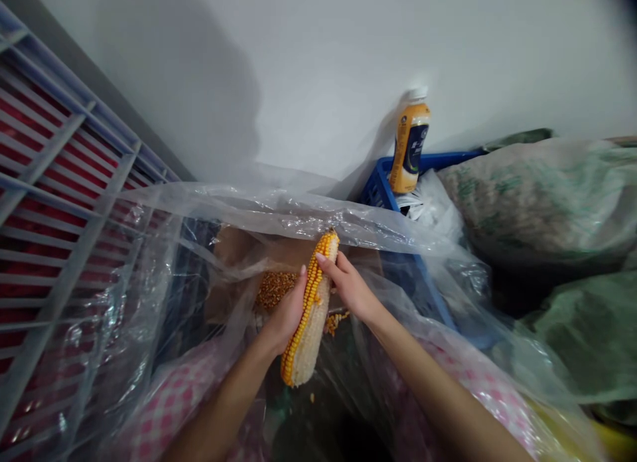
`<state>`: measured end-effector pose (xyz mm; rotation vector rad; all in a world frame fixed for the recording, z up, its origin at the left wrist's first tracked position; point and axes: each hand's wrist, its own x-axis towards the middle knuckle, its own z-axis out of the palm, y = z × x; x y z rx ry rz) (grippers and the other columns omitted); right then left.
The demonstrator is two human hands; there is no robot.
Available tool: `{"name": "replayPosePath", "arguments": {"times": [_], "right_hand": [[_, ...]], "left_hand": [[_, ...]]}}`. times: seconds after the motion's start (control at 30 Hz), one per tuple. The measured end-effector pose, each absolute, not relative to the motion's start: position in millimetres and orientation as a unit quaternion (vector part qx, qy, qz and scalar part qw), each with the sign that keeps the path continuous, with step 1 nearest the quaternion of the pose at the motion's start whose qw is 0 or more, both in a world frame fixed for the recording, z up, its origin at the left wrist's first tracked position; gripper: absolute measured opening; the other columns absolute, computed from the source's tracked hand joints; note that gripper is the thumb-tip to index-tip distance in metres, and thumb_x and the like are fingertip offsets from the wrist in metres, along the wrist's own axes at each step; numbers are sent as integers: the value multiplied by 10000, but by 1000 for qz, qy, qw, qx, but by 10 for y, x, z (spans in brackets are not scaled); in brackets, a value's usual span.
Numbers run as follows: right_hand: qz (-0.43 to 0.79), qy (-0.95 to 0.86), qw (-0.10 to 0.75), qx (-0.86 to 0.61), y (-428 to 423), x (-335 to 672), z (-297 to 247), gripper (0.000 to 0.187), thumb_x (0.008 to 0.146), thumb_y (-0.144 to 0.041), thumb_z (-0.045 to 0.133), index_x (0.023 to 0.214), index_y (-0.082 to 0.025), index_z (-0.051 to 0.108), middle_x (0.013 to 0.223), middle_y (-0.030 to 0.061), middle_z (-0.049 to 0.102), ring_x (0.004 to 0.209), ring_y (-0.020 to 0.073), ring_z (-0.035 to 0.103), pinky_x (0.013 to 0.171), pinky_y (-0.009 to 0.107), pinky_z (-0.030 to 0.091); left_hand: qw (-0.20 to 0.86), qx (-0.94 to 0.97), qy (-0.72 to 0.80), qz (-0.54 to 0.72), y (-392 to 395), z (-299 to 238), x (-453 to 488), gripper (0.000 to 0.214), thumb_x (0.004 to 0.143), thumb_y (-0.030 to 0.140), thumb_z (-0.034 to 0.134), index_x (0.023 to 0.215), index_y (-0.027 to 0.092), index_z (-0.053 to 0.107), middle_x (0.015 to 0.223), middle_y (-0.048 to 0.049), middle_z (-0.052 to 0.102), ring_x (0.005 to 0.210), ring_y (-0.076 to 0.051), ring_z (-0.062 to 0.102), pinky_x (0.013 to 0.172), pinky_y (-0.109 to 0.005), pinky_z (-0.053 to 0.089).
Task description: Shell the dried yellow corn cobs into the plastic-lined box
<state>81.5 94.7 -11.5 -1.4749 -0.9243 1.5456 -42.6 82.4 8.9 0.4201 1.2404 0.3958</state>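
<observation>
A large corn cob (311, 316) is held at a tilt in the middle of the view, its top end leaning right. Yellow kernels cover its left side and tip, while much of the right side is bare and pale. My left hand (291, 312) closes round the cob's left side, thumb pointing up along it. Near the upper end, my right hand (348, 283) grips from the right, its thumb pressed on the kernels. Loose kernels (275, 289) lie in a heap below and behind the cob. A few more kernels (334, 321) show under my right hand.
Clear plastic sheeting (298, 213) spreads around my arms and over a cardboard box (231, 246). A slatted crate (74, 183) stands at left. To the right, a blue basket (381, 183) holds an orange bottle (411, 143), beside a full woven sack (537, 196). A white wall rises behind.
</observation>
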Motion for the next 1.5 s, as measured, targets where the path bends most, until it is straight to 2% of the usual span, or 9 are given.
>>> {"name": "replayPosePath", "arguments": {"times": [0.33, 0.53, 0.77, 0.87, 0.93, 1.03, 1.17, 1.33, 1.5], "right_hand": [[611, -340, 406, -588, 936, 808, -136, 422, 735, -585, 586, 880, -194, 518, 810, -2, 541, 749, 146, 488, 635, 254, 387], [612, -353, 397, -586, 911, 811, -179, 454, 751, -615, 547, 922, -196, 509, 794, -11, 537, 667, 129, 478, 609, 260, 396], [603, -355, 406, -588, 888, 809, -186, 470, 745, -629, 551, 924, -196, 526, 804, -6, 557, 713, 141, 503, 637, 261, 408], [611, -341, 422, -576, 932, 830, -89, 494, 732, -660, 544, 943, -213, 558, 849, 7, 604, 794, 168, 542, 687, 278, 426], [645, -304, 438, -547, 983, 842, -16, 569, 745, -727, 446, 968, -223, 587, 875, 29, 639, 841, 193, 573, 724, 305, 441], [664, -232, 473, -531, 1051, 831, 5, 711, 745, -799, 289, 967, -214, 625, 854, 65, 671, 850, 222, 609, 732, 336, 458], [579, -189, 511, -606, 1076, 793, -198, 777, 746, -812, 207, 950, -198, 638, 828, 84, 684, 833, 236, 631, 710, 344, 472], [509, -215, 502, -666, 1078, 788, -459, 816, 728, -828, 161, 894, -187, 636, 795, 105, 684, 833, 261, 631, 683, 349, 464], [487, -232, 503, -675, 1094, 782, -465, 721, 751, -795, 196, 761, -199, 601, 698, 87, 655, 771, 253, 619, 666, 340, 448]], "left_hand": [[780, 208, 569, 155, 831, 74, -452, 690, 771, 743, 321, 774, 136, 651, 466, -4, 554, 376, -117, 502, 408, -236, 412], [788, 205, 562, 148, 834, 62, -473, 688, 770, 742, 329, 834, 139, 655, 459, 23, 520, 369, -118, 495, 410, -245, 420], [788, 226, 556, 140, 845, 67, -482, 704, 751, 760, 328, 833, 144, 659, 489, 9, 540, 385, -129, 498, 428, -267, 438], [730, 309, 580, 185, 844, 60, -428, 686, 793, 720, 299, 907, 150, 663, 633, -46, 647, 526, -170, 588, 551, -300, 487], [643, 409, 599, 247, 828, 28, -374, 613, 844, 643, 303, 978, 159, 656, 866, -86, 704, 786, -208, 650, 746, -317, 493], [520, 528, 620, 260, 764, -61, -295, 540, 900, 531, 275, 1106, 158, 607, 1107, -124, 665, 1063, -251, 594, 927, -357, 411], [434, 610, 641, 169, 642, -152, -227, 574, 909, 490, 253, 1265, 104, 484, 1113, -210, 646, 1052, -328, 601, 890, -430, 407], [400, 646, 637, 128, 590, -169, -202, 531, 917, 456, 199, 1126, 107, 540, 957, -212, 678, 898, -332, 643, 768, -402, 435], [416, 622, 643, 163, 588, -242, -195, 458, 920, 434, 204, 1006, 149, 553, 901, -162, 675, 876, -284, 633, 762, -364, 430]]}}
